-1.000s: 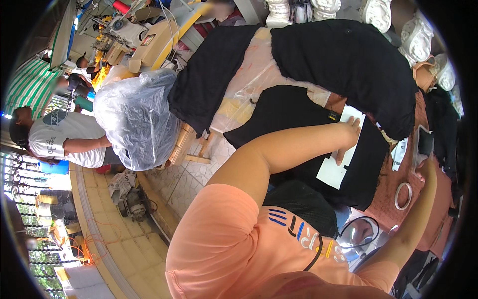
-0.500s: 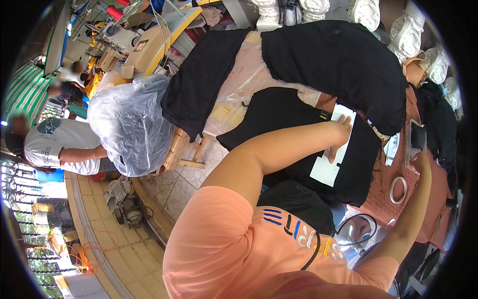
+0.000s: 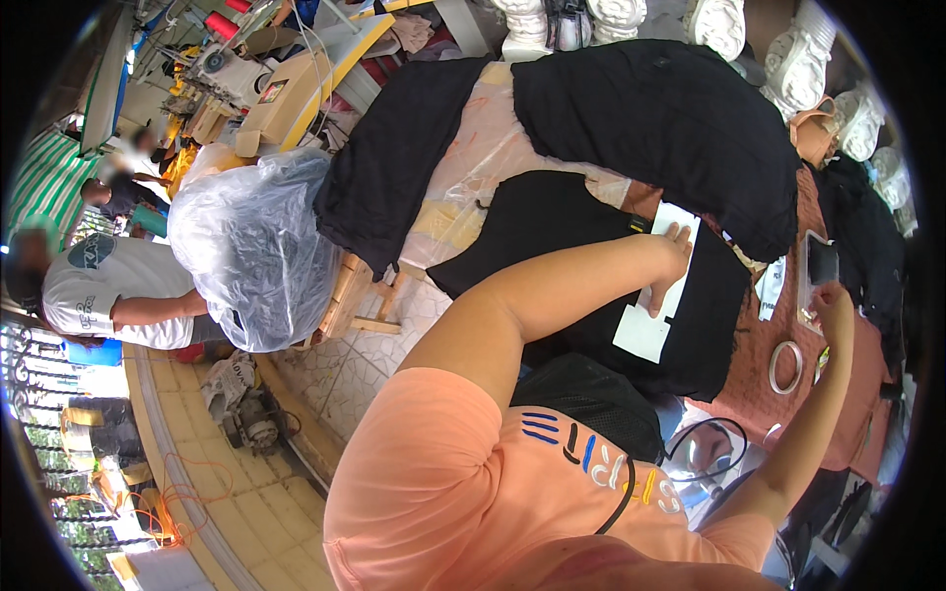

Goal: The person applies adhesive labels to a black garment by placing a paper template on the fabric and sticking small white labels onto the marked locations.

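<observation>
My left hand (image 3: 671, 262) lies with its fingers spread on a long white notched card (image 3: 645, 337). The card rests on a cut piece of black fabric (image 3: 552, 227) laid over the work table. A small black and yellow tape measure (image 3: 639, 224) sits beside the card's far end. Over on the right, my right hand (image 3: 833, 303) is at the near end of a clear plastic box (image 3: 820, 258) with something dark inside. Its fingers are curled together, and whatever they hold is too small to make out.
More black fabric (image 3: 650, 118) covers the far table. A white ring (image 3: 786, 368) and a white packet (image 3: 772, 288) lie on the reddish-brown cloth (image 3: 734, 399). Left stand a plastic-covered bundle (image 3: 251, 246) and a person in a white shirt (image 3: 118, 291). White ornate pedestals (image 3: 716, 28) line the back.
My right hand has lifted slightly at the box's near end, and its fingers have curled in. The left hand stays on the card. The whole view has shifted a little.
</observation>
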The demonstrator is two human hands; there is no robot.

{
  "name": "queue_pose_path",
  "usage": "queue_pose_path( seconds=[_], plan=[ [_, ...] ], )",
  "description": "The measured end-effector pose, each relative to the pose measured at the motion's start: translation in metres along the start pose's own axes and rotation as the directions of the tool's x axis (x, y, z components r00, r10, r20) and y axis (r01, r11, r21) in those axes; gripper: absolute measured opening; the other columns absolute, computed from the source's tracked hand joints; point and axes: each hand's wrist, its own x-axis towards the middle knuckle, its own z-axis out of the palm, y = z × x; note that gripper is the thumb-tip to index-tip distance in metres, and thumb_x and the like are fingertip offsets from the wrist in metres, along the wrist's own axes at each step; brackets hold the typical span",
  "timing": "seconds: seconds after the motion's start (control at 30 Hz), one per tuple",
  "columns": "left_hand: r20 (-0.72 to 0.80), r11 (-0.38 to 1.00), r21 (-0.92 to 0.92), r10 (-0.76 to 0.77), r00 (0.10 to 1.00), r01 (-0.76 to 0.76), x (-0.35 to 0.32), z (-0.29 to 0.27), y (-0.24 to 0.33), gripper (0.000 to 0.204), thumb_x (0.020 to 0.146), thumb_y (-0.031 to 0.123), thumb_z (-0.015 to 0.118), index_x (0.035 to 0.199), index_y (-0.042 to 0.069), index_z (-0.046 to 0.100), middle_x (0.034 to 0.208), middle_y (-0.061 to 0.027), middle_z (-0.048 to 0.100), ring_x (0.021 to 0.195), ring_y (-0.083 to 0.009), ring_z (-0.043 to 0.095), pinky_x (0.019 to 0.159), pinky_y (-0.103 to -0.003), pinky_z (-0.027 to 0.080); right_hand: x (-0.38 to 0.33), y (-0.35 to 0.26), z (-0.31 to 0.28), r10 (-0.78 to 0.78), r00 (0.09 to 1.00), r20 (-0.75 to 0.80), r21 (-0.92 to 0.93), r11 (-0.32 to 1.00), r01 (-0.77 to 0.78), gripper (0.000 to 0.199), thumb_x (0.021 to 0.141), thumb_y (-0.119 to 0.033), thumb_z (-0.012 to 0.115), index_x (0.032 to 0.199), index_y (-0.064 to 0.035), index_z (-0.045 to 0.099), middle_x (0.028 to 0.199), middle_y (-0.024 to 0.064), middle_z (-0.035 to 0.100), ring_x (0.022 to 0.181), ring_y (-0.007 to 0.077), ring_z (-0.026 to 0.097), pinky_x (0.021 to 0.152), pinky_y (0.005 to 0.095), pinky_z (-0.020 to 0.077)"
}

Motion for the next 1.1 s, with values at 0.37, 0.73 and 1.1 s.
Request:
queue_pose_path(
  seconds=[0.37, 0.73, 1.1],
  plan=[
    [-0.089, 0.992, -0.094, -0.090, 0.992, 0.082, -0.016, 0.014, 0.000, 0.122, 0.053, 0.051, 0.085, 0.139, -0.013, 0.027, 0.150, -0.0302, 0.012, 0.139, -0.0474, 0.011, 0.112, -0.049, 0.022, -0.122, -0.130, 0.115, -0.070, 0.980, 0.187, 0.304, 0.953, 0.010, 0.012, 0.086, 0.007, 0.053, 0.091, -0.0008, 0.060, 0.075, 0.0011, 0.059, 0.064, 0.0078, 0.055, 0.056, 0.0209, 0.0449],
    [-0.255, 0.985, -0.174, -0.066, 0.965, 0.022, -0.036, 0.031, 0.009, 0.082, 0.068, 0.028, 0.078, 0.133, -0.006, 0.042, 0.142, -0.0285, 0.032, 0.127, -0.0432, 0.038, 0.107, -0.041, 0.034, -0.154, -0.161, 0.138, -0.184, 0.980, 0.075, 0.022, 0.983, 0.183, 0.010, 0.077, -0.004, 0.066, 0.088, -0.0045, 0.066, 0.086, 0.0101, 0.064, 0.077, 0.0245, 0.064, 0.070, 0.0323, 0.0495],
    [-0.277, 0.979, -0.195, -0.109, 0.955, 0.055, -0.043, 0.041, 0.024, 0.101, 0.070, 0.047, 0.077, 0.142, -0.005, 0.029, 0.150, -0.0268, 0.020, 0.139, -0.0405, 0.022, 0.111, -0.042, 0.031, -0.139, -0.152, 0.185, -0.105, 0.978, 0.181, 0.243, 0.968, 0.059, 0.012, 0.081, -0.008, 0.064, 0.092, -0.0056, 0.070, 0.082, 0.0095, 0.069, 0.075, 0.0204, 0.066, 0.071, 0.0308, 0.0499]
  ],
)
